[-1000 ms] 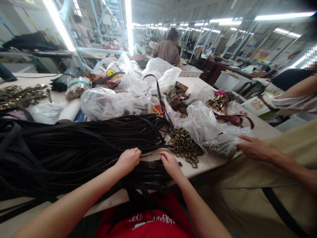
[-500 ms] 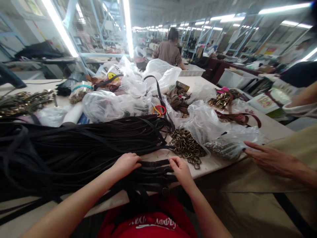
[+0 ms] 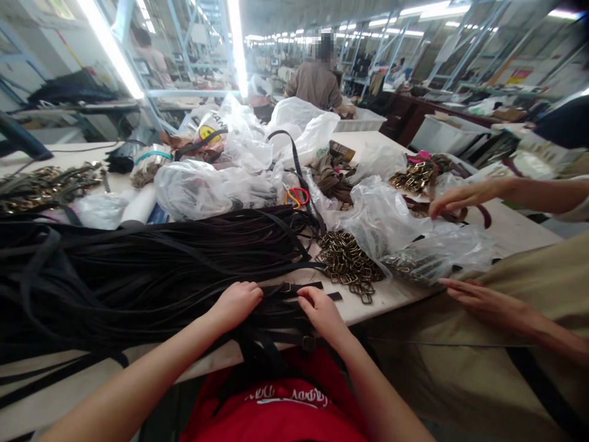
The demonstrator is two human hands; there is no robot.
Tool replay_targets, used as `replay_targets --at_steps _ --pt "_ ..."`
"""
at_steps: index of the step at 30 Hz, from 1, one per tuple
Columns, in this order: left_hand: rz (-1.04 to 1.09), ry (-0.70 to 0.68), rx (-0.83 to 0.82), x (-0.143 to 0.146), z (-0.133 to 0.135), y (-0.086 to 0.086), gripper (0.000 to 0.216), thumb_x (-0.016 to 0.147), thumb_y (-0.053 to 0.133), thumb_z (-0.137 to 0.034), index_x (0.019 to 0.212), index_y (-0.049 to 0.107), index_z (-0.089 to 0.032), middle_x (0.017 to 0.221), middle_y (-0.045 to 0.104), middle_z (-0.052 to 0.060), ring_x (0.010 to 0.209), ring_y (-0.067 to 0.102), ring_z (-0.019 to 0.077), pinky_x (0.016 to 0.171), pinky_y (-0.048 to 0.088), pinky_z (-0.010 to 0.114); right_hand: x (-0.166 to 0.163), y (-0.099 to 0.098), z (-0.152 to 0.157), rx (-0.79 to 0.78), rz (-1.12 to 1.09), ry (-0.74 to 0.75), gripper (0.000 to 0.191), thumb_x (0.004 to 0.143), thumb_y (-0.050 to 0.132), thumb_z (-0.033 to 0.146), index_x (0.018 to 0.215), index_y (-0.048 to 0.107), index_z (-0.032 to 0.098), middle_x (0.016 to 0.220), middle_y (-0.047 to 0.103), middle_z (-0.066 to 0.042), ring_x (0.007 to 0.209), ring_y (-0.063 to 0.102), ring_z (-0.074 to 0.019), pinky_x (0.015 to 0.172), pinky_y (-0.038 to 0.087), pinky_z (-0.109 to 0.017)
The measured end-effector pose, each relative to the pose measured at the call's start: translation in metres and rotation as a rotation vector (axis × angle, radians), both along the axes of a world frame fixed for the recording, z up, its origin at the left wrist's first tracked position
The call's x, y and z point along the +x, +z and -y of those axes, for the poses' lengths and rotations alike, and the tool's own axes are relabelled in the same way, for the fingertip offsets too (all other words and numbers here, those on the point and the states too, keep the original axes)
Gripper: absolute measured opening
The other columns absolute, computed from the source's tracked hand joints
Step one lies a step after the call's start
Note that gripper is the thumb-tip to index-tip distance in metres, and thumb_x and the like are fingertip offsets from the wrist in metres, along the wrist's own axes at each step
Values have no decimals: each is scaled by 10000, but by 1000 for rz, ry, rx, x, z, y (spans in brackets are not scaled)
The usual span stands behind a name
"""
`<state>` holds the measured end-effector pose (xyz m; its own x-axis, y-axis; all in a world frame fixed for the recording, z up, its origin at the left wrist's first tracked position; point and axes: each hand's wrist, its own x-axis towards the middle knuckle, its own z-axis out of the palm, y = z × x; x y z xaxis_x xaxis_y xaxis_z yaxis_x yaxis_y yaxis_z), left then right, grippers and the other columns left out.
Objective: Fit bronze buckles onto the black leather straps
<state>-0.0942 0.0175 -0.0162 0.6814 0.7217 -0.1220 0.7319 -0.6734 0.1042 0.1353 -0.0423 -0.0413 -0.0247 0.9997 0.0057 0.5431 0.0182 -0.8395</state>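
A big heap of long black straps (image 3: 138, 264) lies across the white table (image 3: 396, 294) in front of me. My left hand (image 3: 237, 304) is curled shut on a black strap (image 3: 285, 288) at the table's near edge. My right hand (image 3: 319, 313), fingers bent, pinches the same strap a little to the right; a small brass buckle sits on it between my hands. A pile of loose brass buckles (image 3: 345, 261) lies just beyond my right hand.
A co-worker's two hands (image 3: 483, 304) reach in from the right over a clear bag of buckles (image 3: 432, 255). Plastic bags (image 3: 207, 187), red-handled scissors (image 3: 297, 196), brown straps (image 3: 334, 178) and more buckles (image 3: 416, 175) crowd the table. Another person (image 3: 317, 83) stands at the far end.
My right hand slid left along the strap toward my left hand. The co-worker's upper hand came into view over the far bags; the lower hand stayed by the clear bag.
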Motion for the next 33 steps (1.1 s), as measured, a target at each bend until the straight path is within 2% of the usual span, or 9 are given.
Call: replay_targets --at_steps 5,8,12,16,18,20,23,28,33 --pt "328 142 -73 22 5 20 192 867 378 -232 844 558 -171 841 577 34 783 542 150 716 418 254 -4 3 -1 -68 -286 -30 422 751 564 365 1117 480 173 782 591 -7 608 520 -124 584 423 -242" --pt "461 130 -170 47 13 38 188 857 384 -258 827 552 -179 810 583 23 754 546 146 690 422 251 -3 16 0 -9 -522 -97 297 751 565 405 931 523 173 687 550 17 575 497 -110 535 403 -218" --pt "554 244 -593 64 14 42 253 853 327 -303 876 537 -163 678 603 -3 582 557 123 551 429 227 2 26 4 -51 -513 -128 310 810 476 440 652 476 173 516 464 41 476 427 -89 480 349 -209" --pt "539 146 -938 67 6 30 269 802 395 -282 980 546 -147 737 634 1 592 572 116 530 436 203 3 22 8 -147 -535 -173 363 832 405 475 648 473 169 531 487 23 468 432 -91 472 356 -211" --pt "493 92 -851 69 5 25 273 796 400 -254 982 577 -161 761 633 3 646 577 126 575 439 208 4 19 8 -141 -587 -171 321 828 420 468 756 506 167 559 498 26 477 443 -93 472 362 -206" --pt "430 84 -608 72 7 22 304 817 383 -263 1021 594 -182 826 632 28 739 579 155 656 439 236 10 16 6 -117 -614 -159 325 836 400 470 866 520 169 586 512 22 497 464 -103 477 375 -209" --pt "397 110 -370 76 14 20 365 860 342 -346 1109 561 -194 967 612 76 876 561 198 775 418 291 34 11 2 -52 -428 -202 349 839 382 473 873 542 165 632 544 -7 561 509 -134 521 410 -237" --pt "517 230 -487 79 16 17 272 820 395 -340 858 596 -161 861 621 46 803 562 178 710 417 261 81 -1 -5 65 283 -370 211 831 417 307 885 561 162 841 591 -64 788 552 -188 723 425 -295" --pt "594 387 -627 81 7 4 243 767 422 -364 692 536 -163 618 551 -20 581 510 135 547 372 235 80 -9 -27 50 440 -311 151 775 517 203 911 582 195 891 561 -59 812 544 -190 747 393 -292"
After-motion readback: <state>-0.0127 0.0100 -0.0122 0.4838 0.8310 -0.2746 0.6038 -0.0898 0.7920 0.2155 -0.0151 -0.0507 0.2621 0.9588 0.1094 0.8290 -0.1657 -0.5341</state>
